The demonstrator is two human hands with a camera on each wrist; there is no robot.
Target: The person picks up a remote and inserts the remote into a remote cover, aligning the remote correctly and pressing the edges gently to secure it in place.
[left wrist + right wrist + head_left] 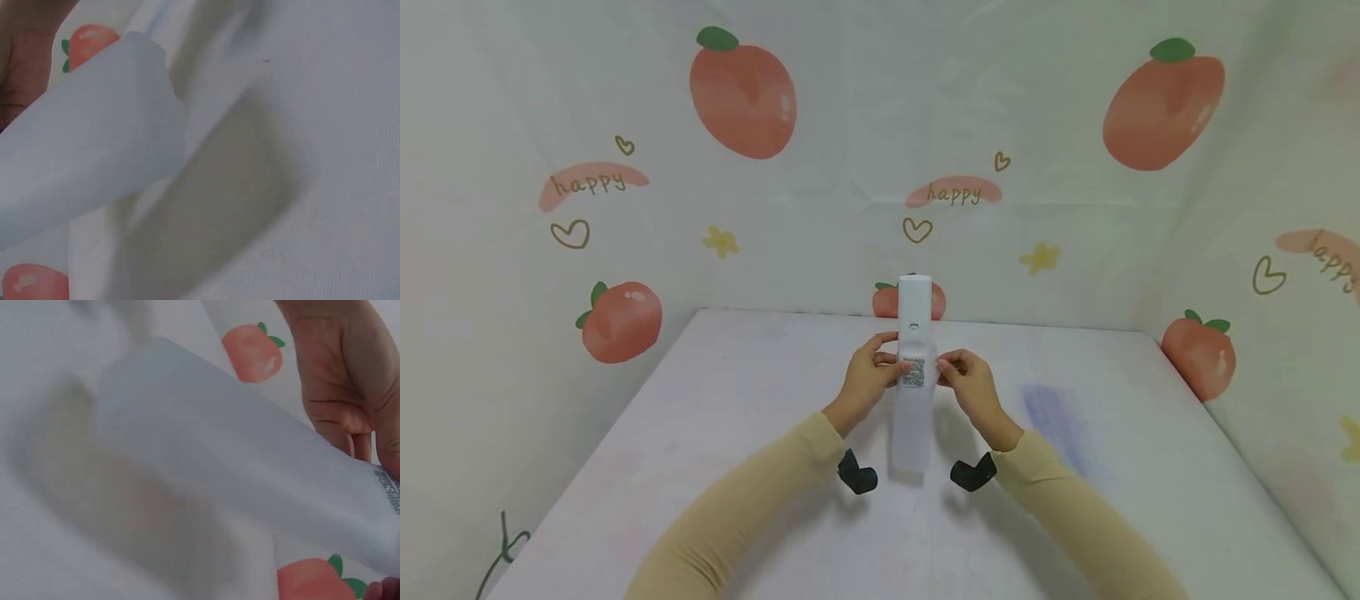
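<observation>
A white remote control (914, 300), its back towards me with a small notch, stands upright above the table. Around its lower part is a long frosted plastic sleeve (912, 429) with a printed code label (913, 372). My left hand (868, 377) grips the sleeve's left side, thumb near the label and fingers partly hidden behind. On the opposite edge my right hand (974, 387) pinches the sleeve between thumb and fingers. Both wrist views show the sleeve's lower end, (106, 131) above the table in the left one and the sleeve (231, 450) again in the right one.
The white-covered table (737, 500) carries a bluish smudge (1060, 425) at the right. A fruit-printed curtain (850, 100) hangs behind and at the sides. A black wrist camera (857, 473) sits by the left wrist, and another camera (973, 473) by the right.
</observation>
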